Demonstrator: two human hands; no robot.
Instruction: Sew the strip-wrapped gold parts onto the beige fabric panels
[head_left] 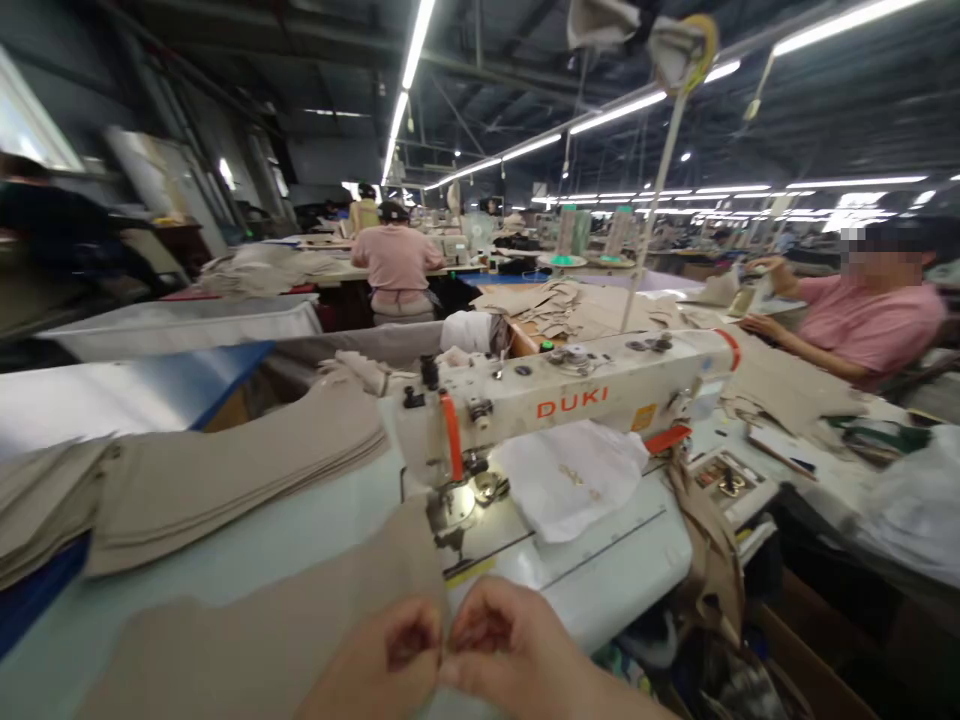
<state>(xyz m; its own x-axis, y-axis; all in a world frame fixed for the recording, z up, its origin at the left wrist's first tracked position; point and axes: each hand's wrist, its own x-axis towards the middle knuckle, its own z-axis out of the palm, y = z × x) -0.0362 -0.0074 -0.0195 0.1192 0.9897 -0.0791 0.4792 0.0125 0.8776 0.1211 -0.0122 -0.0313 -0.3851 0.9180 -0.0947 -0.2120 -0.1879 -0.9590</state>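
My left hand (pixel 386 650) and my right hand (pixel 499 640) meet at the bottom edge, fingers curled in and pinched together on the near end of a tan fabric piece (pixel 300 620). The fabric lies flat on the table and runs up under the presser foot (pixel 450 515) of a white DUKI sewing machine (pixel 570 395). What lies between my fingertips besides the cloth is too blurred to tell.
A stack of tan cut pieces (pixel 187 480) lies to the left. A white cloth (pixel 566 480) sits under the machine arm. A person in pink (pixel 862 310) works at the right; another in pink (pixel 397 265) sits ahead, back turned. More tan pieces (pixel 577 305) are piled behind the machine.
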